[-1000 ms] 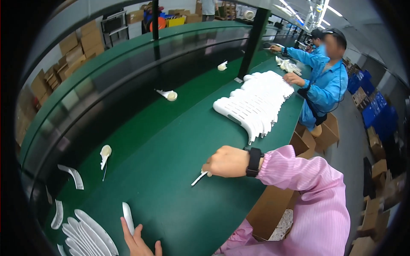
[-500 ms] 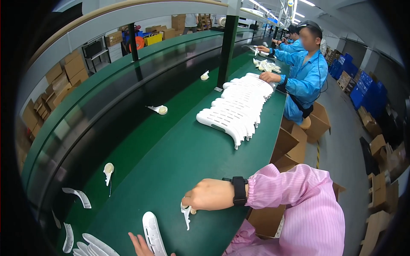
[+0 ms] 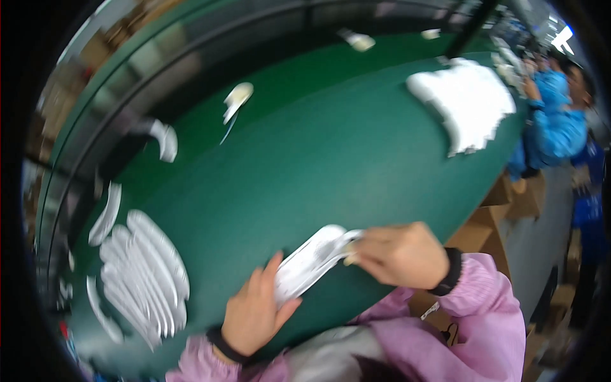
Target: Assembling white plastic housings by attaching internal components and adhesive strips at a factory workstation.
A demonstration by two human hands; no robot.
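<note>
A long white slotted plastic shell lies at a slant on the green table, blurred by motion. My left hand holds its near end, the fingers along one side and the thumb on the other. At its far end my right hand pinches a small white plastic part with a cream round piece. That part is at the shell's tip; I cannot tell whether the two are joined. To the left of my left hand lies a row of nested white shells.
On the green conveyor rest a small white part with a thin wire and a curved white piece. A stack of white shells sits at the far right, near a co-worker in blue. Cardboard boxes stand beyond the table edge.
The view has swung left and down. My left hand has come fully into view on the shell, now slanted. My right hand has brought the small white part to the shell's far end.
</note>
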